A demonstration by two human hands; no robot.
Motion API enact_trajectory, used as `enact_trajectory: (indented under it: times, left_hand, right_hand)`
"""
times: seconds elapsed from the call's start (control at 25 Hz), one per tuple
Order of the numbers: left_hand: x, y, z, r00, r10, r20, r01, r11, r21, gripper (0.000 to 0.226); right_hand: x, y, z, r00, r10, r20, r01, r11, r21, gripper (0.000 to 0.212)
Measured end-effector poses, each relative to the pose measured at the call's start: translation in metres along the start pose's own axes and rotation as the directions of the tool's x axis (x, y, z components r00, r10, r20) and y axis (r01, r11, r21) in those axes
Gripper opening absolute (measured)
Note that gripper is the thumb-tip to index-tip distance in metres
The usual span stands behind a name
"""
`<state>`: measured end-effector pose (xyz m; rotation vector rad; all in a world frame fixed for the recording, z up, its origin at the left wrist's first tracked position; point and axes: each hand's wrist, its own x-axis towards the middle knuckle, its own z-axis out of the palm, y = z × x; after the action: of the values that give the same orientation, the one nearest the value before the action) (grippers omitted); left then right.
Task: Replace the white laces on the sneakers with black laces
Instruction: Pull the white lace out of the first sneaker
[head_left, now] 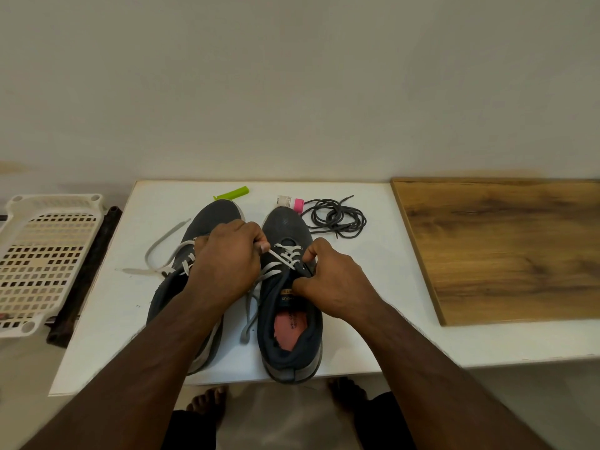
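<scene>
Two dark grey sneakers stand side by side on the white table [363, 287], toes pointing away. The right sneaker [285, 349] has white laces [285, 258] crossing its eyelets, with loose ends hanging down its left side. My left hand [227, 258] pinches a strand of that lace and covers part of the left sneaker [207, 219]. My right hand [328, 280] grips the right sneaker's tongue and eyelet edge. The left sneaker's white lace [162, 245] trails loose to the left. A coil of black laces [337, 217] lies behind the right sneaker.
A green clip [232, 193] and a small pink-capped tube [293, 203] lie at the table's back. A wooden board [506, 245] covers the right side. A white perforated plastic tray [42, 261] sits off the table's left edge. Bare feet show below the front edge.
</scene>
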<state>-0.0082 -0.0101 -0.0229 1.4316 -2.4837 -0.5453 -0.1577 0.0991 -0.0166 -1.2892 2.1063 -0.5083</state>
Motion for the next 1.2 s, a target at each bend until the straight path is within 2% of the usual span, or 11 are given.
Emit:
enact_trajectory:
  times: [0.28, 0.52, 0.64, 0.72, 0.76, 0.8, 0.88, 0.92, 1.04, 1.12, 1.2]
  left_hand:
    - [0.000, 0.002, -0.001, 1.000, -0.016, 0.021, 0.015, 0.999, 0.044, 0.013]
    - [0.006, -0.015, -0.014, 0.986, -0.148, -0.073, 0.139, 0.984, -0.115, 0.022]
    - [0.004, -0.012, -0.010, 0.988, -0.045, -0.145, 0.034, 0.996, -0.077, 0.020]
    - [-0.001, -0.002, -0.018, 0.981, -0.047, -0.186, 0.005, 0.976, -0.220, 0.011]
    - [-0.006, 0.005, -0.023, 0.992, -0.085, -0.094, 0.051, 0.947, -0.316, 0.014]
    - [-0.011, 0.011, -0.028, 0.991, -0.109, 0.077, 0.130, 0.920, -0.371, 0.027]
    - [-0.020, 0.019, -0.028, 0.907, -0.078, 0.415, 0.218, 0.928, -0.302, 0.047]
    - [-0.023, 0.020, -0.026, 0.863, -0.071, 0.499, 0.223, 0.942, -0.250, 0.050]
    - [-0.019, 0.013, -0.019, 0.839, -0.103, 0.535, 0.287, 0.918, -0.273, 0.031]
    - [-0.016, 0.010, -0.019, 0.835, -0.122, 0.536, 0.358, 0.861, -0.362, 0.019]
    - [-0.015, 0.007, -0.019, 0.827, -0.125, 0.548, 0.388, 0.832, -0.396, 0.018]
  right_hand:
    - [-0.001, 0.000, 0.000, 1.000, -0.002, 0.021, 0.002, 1.000, -0.001, 0.036]
    - [-0.001, 0.005, -0.003, 0.999, 0.021, 0.033, -0.021, 1.000, 0.002, 0.035]
    - [0.001, 0.003, -0.008, 0.999, 0.032, 0.034, -0.035, 0.996, 0.078, 0.031]
    - [0.003, 0.006, -0.016, 0.998, 0.041, -0.056, -0.031, 0.985, 0.172, 0.015]
    - [0.004, 0.008, -0.018, 0.993, 0.043, -0.106, -0.019, 0.977, 0.213, 0.008]
    - [0.005, 0.009, -0.018, 0.990, 0.036, -0.137, -0.003, 0.973, 0.230, 0.007]
    - [0.006, 0.009, -0.016, 0.994, 0.004, -0.110, 0.022, 0.972, 0.234, 0.011]
    - [0.006, 0.008, -0.013, 0.997, -0.018, -0.080, 0.036, 0.972, 0.232, 0.012]
    - [0.007, 0.008, -0.004, 0.996, -0.064, -0.054, 0.074, 0.976, 0.204, 0.018]
    - [0.008, 0.006, 0.005, 0.987, -0.121, -0.102, 0.129, 0.989, 0.072, 0.019]
    - [0.007, 0.002, 0.013, 0.977, -0.162, -0.141, 0.158, 0.987, -0.035, 0.017]
